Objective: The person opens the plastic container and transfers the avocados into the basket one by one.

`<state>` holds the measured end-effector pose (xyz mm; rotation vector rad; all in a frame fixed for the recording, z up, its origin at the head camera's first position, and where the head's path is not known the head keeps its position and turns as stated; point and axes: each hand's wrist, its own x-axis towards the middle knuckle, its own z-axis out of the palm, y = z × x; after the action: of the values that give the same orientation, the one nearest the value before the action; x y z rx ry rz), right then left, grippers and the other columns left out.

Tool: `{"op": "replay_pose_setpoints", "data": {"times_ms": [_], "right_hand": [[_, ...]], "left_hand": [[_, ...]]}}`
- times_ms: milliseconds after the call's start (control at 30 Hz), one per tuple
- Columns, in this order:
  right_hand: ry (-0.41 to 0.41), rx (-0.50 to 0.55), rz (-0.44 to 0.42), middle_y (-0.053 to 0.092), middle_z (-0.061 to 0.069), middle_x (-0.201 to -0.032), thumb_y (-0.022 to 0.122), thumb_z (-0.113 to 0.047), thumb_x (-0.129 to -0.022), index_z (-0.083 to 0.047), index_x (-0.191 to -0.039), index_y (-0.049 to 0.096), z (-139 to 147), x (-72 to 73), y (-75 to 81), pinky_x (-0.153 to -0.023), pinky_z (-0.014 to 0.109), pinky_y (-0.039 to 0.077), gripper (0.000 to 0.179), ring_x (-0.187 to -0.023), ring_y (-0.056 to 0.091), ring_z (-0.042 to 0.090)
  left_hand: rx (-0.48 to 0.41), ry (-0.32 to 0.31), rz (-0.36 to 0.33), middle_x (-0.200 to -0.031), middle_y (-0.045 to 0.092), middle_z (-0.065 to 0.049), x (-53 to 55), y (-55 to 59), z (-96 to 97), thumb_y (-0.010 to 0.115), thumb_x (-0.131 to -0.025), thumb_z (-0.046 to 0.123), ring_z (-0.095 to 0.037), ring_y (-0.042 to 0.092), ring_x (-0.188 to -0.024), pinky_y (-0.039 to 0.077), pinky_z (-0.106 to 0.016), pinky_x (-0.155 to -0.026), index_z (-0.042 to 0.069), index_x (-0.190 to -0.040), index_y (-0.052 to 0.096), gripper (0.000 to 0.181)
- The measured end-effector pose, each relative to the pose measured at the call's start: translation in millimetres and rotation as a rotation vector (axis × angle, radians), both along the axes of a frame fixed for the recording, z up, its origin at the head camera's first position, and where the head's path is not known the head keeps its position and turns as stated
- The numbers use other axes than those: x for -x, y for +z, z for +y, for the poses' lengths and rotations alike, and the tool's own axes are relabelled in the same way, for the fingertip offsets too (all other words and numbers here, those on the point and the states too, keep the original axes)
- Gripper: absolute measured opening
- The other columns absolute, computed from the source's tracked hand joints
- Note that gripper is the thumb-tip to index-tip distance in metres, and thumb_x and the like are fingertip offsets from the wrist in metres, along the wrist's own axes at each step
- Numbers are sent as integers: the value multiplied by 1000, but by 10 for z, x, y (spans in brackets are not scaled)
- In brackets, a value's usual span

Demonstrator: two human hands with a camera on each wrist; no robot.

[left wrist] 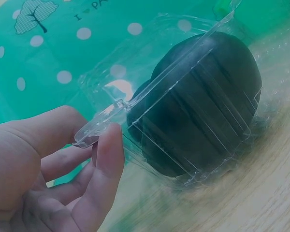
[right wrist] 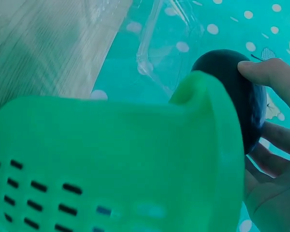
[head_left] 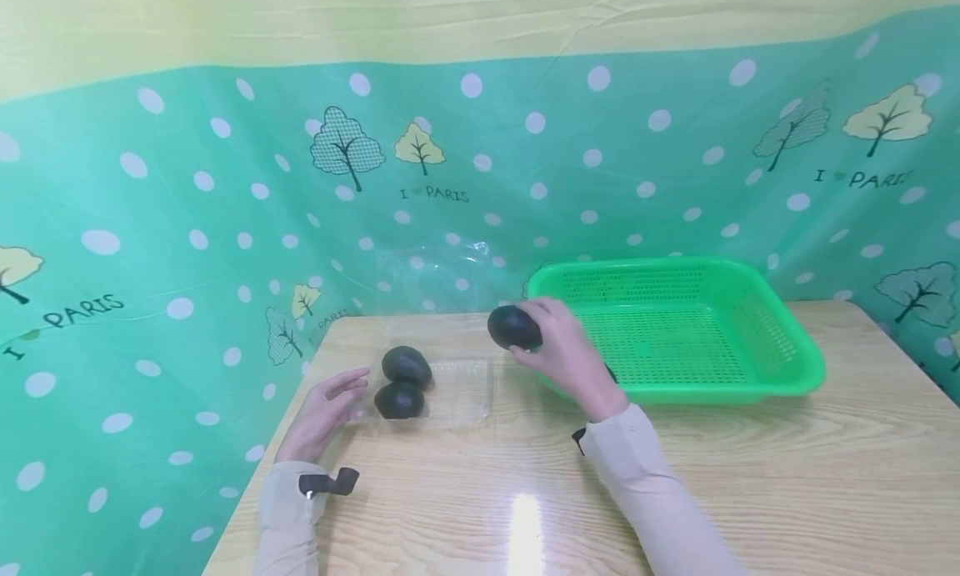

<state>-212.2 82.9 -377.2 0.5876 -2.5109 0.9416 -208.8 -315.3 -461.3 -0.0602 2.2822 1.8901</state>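
Note:
My right hand (head_left: 564,351) holds a dark, egg-shaped avocado (head_left: 514,328) in the air beside the basket's left end. In the right wrist view, thumb and fingers grip that avocado (right wrist: 227,79) just beyond the green rim. Two more avocados, one farther back (head_left: 407,366) and one nearer (head_left: 400,401), lie against each other in the left part of a clear plastic box (head_left: 461,393). At the box's left side is my left hand (head_left: 321,416). The left wrist view shows its thumb and finger pinching the box's clear edge (left wrist: 99,128).
A green perforated basket (head_left: 783,388) stands on the right of the wooden table (head_left: 450,493). Partly hidden behind my right wrist is a small dark shape that I cannot identify. The box's transparent lid (head_left: 435,280) stands raised at the back, before a dotted curtain (head_left: 225,293).

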Motion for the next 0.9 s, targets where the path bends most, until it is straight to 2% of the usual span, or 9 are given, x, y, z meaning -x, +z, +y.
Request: {"op": "replay_pose_setpoints", "data": {"times_ms": [367,667,900], "right_hand": [[-48,12,0,63,15,-123,86,-16,-74,-2,-125,64,157,-30,-38,-98,47,52,58,-115,59,32],[-94,9,3,62,17,-124,85,-17,-76,-1,-127,62,314,-57,-9,-96,50,52,58,-115,58,34],[-110,-9,5,62,20,-124,85,-16,-75,1,-126,63,385,-53,-25,-96,52,52,58,-116,57,37]], "left_hand": [[-2,1,2,-146,44,-24,-1,-1,1,61,-97,18,-13,58,-112,56,-27,-88,2,-146,44,54],[41,-41,19,-150,43,-21,-21,1,6,57,-101,22,-13,54,-121,54,-30,-92,3,-148,43,53],[14,-19,0,-149,43,-20,-30,4,-4,57,-100,19,-9,56,-115,56,-28,-89,4,-148,43,52]]}}
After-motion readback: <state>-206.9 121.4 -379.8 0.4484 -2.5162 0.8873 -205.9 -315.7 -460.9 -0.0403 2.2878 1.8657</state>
